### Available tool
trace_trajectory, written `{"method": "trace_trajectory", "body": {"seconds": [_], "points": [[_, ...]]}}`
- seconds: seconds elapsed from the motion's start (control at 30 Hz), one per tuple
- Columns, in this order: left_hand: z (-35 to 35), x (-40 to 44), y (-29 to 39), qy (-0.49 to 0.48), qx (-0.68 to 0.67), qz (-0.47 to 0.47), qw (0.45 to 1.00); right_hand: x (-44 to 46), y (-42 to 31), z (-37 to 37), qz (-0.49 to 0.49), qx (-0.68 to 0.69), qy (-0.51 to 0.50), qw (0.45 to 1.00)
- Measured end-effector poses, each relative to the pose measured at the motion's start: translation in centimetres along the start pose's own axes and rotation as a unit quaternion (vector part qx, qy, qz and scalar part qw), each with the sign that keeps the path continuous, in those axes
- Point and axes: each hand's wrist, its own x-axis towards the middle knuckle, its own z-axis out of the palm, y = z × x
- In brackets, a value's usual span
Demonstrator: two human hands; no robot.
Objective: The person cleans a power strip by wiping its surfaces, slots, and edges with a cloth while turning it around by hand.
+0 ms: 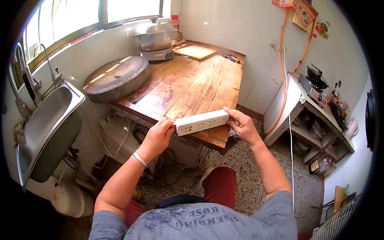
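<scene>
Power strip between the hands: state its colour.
The power strip is white, best seen in the head view.

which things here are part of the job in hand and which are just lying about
Part of the job:
white power strip, held at its ends by left hand and right hand

Just lying about:
round slab
flat board
lidded cooker
black pan

A steel sink (50,112) sits below the window (76,18), a wok (318,79) on the stove (318,97).
</scene>
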Motion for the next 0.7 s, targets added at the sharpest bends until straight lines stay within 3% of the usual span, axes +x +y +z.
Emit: {"method": "trace_trajectory", "body": {"seconds": [0.1, 0.17, 0.23, 0.3, 0.43, 0.5, 0.53, 0.63, 0.7], "points": [[0.2, 0.2, -0.7, 0.017, -0.012, 0.022, 1.0, 0.1, 0.2, 0.0, -0.001, -0.009, -0.005, 1.0], [0.4, 0.1, -0.5, -0.023, -0.247, -0.231, 0.941, 0.2, 0.0, -0.1, -0.003, -0.015, -0.008, 1.0], [1.1, 0.1, -1.7, -0.006, -0.24, -0.209, 0.948, 0.3, 0.0, -0.1, -0.006, -0.019, -0.009, 1.0], [1.3, 0.3, -2.5, 0.022, -0.144, -0.097, 0.985, 0.5, 0.0, -0.1, -0.023, -0.028, -0.01, 0.999], [2.0, 0.2, -1.7, 0.085, -0.099, -0.087, 0.988, 0.6, -0.2, -0.7, 0.011, -0.035, 0.06, 0.998], [2.9, -0.2, -2.1, 0.113, -0.115, -0.13, 0.978, 0.9, 1.7, -3.1, 0.189, -0.068, 0.027, 0.979], [3.2, -0.2, -2.2, 0.121, -0.103, -0.125, 0.979, 1.0, 3.4, -4.1, 0.249, 0.051, 0.045, 0.966], [3.4, -0.2, -1.4, 0.153, -0.086, -0.095, 0.98, 2.4, 0.0, -5.8, 0.219, 0.173, 0.106, 0.954], [3.9, -0.3, -1.5, 0.166, -0.077, -0.085, 0.979, 3.7, -1.9, -5.8, 0.082, 0.126, 0.112, 0.982]]}}
